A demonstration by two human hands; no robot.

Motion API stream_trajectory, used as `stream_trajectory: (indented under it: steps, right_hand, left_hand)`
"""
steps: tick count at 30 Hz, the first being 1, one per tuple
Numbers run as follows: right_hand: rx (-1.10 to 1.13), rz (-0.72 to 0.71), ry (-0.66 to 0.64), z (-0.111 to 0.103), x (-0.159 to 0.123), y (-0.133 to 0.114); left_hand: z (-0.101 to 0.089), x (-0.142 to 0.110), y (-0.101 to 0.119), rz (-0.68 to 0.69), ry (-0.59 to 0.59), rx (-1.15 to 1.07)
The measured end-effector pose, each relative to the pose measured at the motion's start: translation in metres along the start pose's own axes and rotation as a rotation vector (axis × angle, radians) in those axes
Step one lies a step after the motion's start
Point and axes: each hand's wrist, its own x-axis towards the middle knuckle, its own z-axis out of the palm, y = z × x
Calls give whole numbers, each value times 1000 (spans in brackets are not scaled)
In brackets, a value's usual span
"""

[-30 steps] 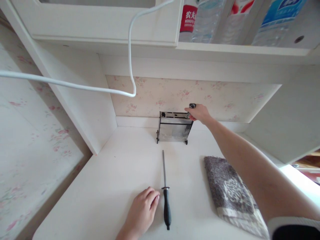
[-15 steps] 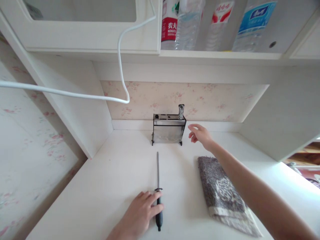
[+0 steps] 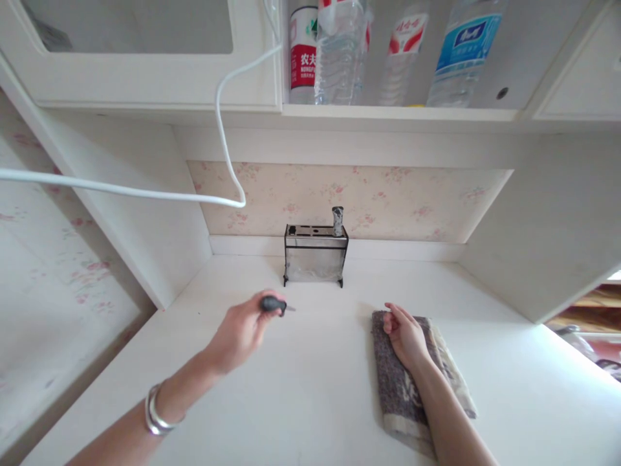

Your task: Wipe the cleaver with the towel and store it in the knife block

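My left hand [image 3: 240, 330] is closed on the black handle of a honing steel [image 3: 272, 304], raised above the counter. The steel's rod points away from me, so only a short bit of it shows. Over the far end of a folded grey-brown towel [image 3: 395, 408] is my right hand [image 3: 406, 333], with loosely curled fingers and nothing visible in them. Whether it touches the towel I cannot tell. Beyond both hands stands a knife rack [image 3: 315, 264] with clear sides and a black frame. One mottled handle [image 3: 338, 222] sticks up from its right end.
The white counter [image 3: 301, 395] meets a flowered wall [image 3: 272, 194] at the back. A white cable [image 3: 145, 192] hangs across the upper left. An overhead shelf [image 3: 402, 114] holds several plastic bottles [image 3: 339, 58]. Side panels close in both sides.
My left hand has picked the honing steel up off the counter and moved it forward, handle toward me. My right hand has drawn back from beside the rack to over the towel.
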Motion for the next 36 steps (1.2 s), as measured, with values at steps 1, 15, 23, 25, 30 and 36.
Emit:
stream_trajectory:
  steps: [1,15,23,25,30,36]
  right_hand:
    - [41,5,-16,0,1,1]
    - [387,109,-43,5,2,3]
    - [372,120,-61,6,5,3]
    - [367,118,-61,6,5,3]
    - [360,120,-63,6,5,3]
    - [354,119,-70,6,5,3]
  left_hand:
    - [-8,19,2,-82,92,-68]
    - [-40,221,-3,73,457,-471]
    - [-39,257,2,38,313,-478]
    - [-40,266,3,43,280,-441]
    - [-36,288,-6,-1,181,-382]
    - [-23,310,-15,32,136,-355]
